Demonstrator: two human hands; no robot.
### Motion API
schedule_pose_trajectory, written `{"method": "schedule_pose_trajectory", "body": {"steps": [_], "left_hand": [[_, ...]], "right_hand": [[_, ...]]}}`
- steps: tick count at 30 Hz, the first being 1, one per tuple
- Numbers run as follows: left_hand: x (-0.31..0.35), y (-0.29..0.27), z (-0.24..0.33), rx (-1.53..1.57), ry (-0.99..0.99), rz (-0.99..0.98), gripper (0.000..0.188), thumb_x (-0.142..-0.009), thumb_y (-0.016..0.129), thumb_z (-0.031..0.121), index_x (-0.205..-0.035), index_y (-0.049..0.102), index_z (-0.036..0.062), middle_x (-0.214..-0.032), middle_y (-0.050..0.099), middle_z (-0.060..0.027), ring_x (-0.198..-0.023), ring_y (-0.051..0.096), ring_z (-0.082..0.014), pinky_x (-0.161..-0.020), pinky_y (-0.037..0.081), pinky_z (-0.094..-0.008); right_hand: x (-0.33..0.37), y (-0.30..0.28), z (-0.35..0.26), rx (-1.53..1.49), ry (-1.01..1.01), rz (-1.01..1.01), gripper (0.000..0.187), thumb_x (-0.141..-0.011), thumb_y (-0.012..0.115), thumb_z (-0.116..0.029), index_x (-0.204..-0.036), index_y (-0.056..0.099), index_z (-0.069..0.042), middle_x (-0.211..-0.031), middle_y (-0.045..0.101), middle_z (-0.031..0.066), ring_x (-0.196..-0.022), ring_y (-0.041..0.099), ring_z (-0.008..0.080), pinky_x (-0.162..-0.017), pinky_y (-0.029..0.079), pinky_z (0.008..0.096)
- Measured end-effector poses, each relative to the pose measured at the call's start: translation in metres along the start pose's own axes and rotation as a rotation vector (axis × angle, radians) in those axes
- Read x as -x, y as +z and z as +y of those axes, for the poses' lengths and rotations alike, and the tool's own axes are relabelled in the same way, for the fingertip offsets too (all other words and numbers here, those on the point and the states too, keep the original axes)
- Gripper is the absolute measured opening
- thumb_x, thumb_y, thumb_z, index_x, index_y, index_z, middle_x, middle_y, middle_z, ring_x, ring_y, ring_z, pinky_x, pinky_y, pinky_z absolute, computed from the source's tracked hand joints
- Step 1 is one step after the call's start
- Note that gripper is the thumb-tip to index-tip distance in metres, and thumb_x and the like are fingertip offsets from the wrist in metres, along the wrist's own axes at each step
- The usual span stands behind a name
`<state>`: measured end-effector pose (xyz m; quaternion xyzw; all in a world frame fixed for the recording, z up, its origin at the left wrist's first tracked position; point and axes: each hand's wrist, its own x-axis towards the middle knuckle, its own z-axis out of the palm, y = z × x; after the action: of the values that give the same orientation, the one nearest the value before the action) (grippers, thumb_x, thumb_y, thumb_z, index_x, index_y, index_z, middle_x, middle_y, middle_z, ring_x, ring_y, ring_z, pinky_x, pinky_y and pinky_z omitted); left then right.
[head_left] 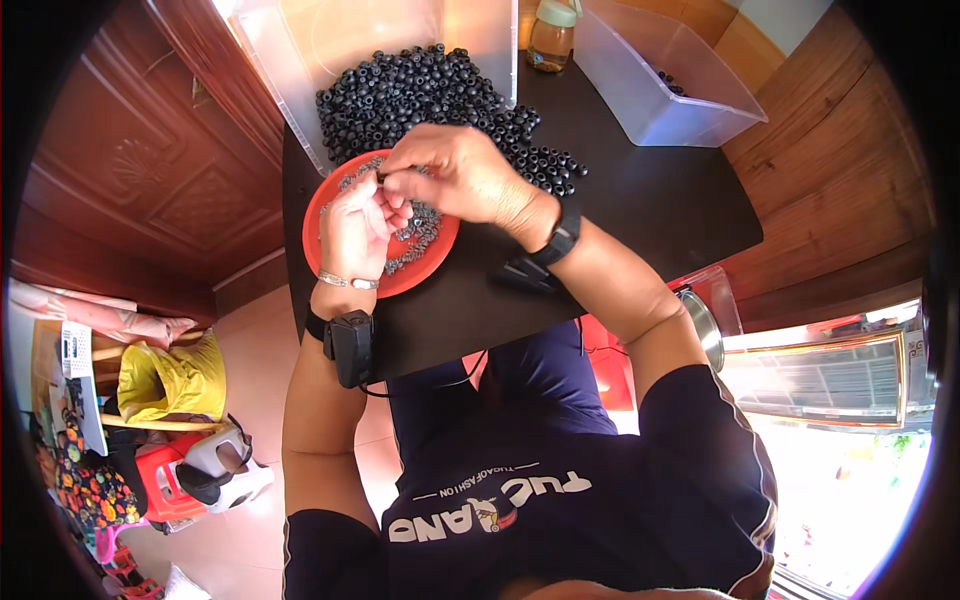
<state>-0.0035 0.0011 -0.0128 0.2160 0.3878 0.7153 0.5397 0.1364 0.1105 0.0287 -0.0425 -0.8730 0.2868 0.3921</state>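
Pinches small dark piece (381,178) in right hand (450,175), at tips of half-curled left hand (355,228) (left grip impossible to tell); holds piece over red bowl (408,284), presumably to catch drops. Note heap of black beads (410,95) just beyond, likely for short reach: glossy, rounded, bored through. Compare grey pieces (427,228), metallic-looking, in smooth bowl.

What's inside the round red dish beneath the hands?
The red dish holds many small silvery pieces, with bare red between them. The left hand and right hand hide part of the inside, so what lies there can't be seen.
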Motion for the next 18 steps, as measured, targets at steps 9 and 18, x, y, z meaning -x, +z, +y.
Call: {"method": "schedule_pose_trajectory", "body": {"steps": [9, 18], "left_hand": [[-0.002, -0.003, 0.005, -0.01, -0.002, -0.034, 0.027, -0.095, 0.045, 0.027, -0.089, 0.058, 0.0036, -0.072, 0.056, -0.004, -0.067, 0.056, -0.0173, -0.064, 0.042, -0.0286], [-0.001, -0.002, 0.004, -0.006, -0.036, -0.016, 0.029, -0.095, 0.046, 0.028, -0.088, 0.059, 0.003, -0.073, 0.057, -0.0043, -0.066, 0.056, -0.0174, -0.064, 0.042, -0.0284]], "right_hand": [[0.001, -0.069, 0.053, 0.655, 0.416, -0.22, 0.015, -0.075, 0.064, -0.02, -0.085, 0.069, -0.011, -0.081, 0.068, 0.0081, -0.078, 0.064, 0.0277, -0.069, 0.05, 0.0374], [0.008, -0.045, 0.072, 0.723, 0.465, -0.449, 0.012, -0.071, 0.057, -0.015, -0.079, 0.067, -0.012, -0.078, 0.065, 0.0107, -0.078, 0.062, 0.0321, -0.068, 0.049, 0.0423]]}}
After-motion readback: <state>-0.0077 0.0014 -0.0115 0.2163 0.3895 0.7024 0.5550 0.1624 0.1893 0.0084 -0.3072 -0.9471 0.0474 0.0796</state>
